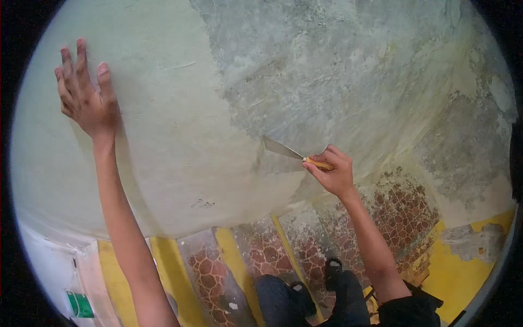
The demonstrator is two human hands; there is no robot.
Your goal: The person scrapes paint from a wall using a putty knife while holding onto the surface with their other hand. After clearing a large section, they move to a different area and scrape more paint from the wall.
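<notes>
My right hand (333, 170) grips the yellowish handle of a scraper (283, 149), a putty knife with a flat metal blade. The blade's end meets the wall (163, 109) close to the border between smooth pale paint and bare, rough grey plaster (327, 71). Farther up on the left, my left hand (87, 98) lies against the painted part with its fingers spread, holding nothing. Its shadow falls along the wall beside the forearm.
Below are steps with brown stone-patterned tiles (269, 248) and yellow risers (169, 267), strewn with pale flakes. My legs and sandalled feet (333, 266) stand on them. A green sign (79, 304) is at lower left. Yellow wall paint (455, 280) shows at lower right.
</notes>
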